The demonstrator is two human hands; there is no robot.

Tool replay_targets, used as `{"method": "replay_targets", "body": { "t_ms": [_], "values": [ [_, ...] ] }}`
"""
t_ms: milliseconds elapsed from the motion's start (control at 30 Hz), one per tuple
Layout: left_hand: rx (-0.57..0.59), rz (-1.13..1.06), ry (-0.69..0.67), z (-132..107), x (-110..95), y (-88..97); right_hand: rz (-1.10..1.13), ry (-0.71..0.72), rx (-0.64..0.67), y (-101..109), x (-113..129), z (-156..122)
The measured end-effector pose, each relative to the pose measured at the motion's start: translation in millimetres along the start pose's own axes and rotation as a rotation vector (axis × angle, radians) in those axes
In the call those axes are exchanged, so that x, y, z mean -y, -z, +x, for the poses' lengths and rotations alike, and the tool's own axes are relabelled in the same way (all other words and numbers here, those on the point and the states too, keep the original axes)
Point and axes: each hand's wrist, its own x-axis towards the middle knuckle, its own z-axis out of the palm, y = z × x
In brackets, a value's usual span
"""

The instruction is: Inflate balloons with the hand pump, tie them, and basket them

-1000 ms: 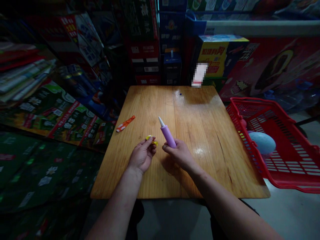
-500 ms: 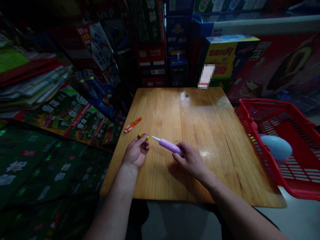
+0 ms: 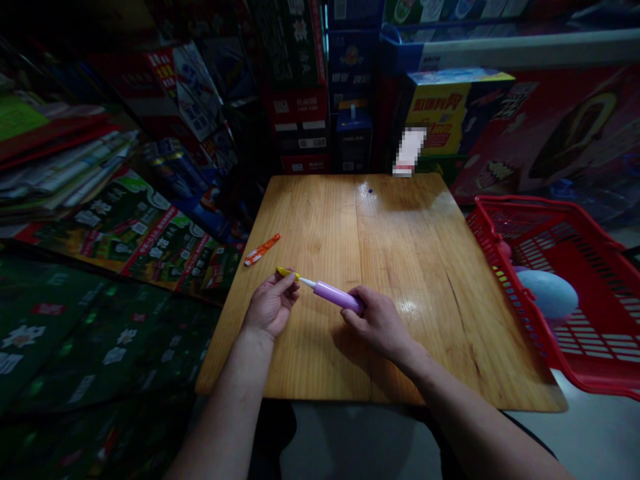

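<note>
My left hand (image 3: 273, 301) pinches a small yellow balloon (image 3: 287, 273), uninflated, between thumb and fingers. My right hand (image 3: 376, 319) is wrapped around the rear of a purple balloon pump (image 3: 336, 296) with a white tapered nozzle. The nozzle tip meets the balloon at my left fingertips; how far it sits inside the neck I cannot tell. An uninflated orange balloon with white markings (image 3: 263, 250) lies flat on the wooden table (image 3: 330, 220), beyond my left hand.
On the right stands a red plastic basket (image 3: 555, 208) holding an inflated light blue balloon (image 3: 549, 294). A small dark blue object (image 3: 371, 191) lies near the table's far edge. Stacked boxes (image 3: 305, 107) line the back, and green cartons (image 3: 75, 340) the left.
The pump has moved slightly left, bringing its nozzle from just short of the yellow balloon to contact with it. My left hand stays almost in place.
</note>
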Motion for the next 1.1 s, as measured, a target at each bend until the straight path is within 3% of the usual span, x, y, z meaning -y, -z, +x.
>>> {"method": "replay_targets", "body": {
  "t_ms": [333,600,933,1100],
  "values": [
    [0.041,0.052,0.024,-4,5,-3.7,-0.06,0.003,0.028,1,6,-1],
    [0.063,0.051,0.041,-8,9,-6.4,0.009,-0.016,0.048,0,12,0],
    [0.073,0.021,0.024,-6,10,-4.1,0.115,-0.06,-0.041,-9,7,-1],
    [0.058,0.017,0.025,-8,8,-6.7,0.103,-0.085,0.003,-7,9,-2]
  ]
}}
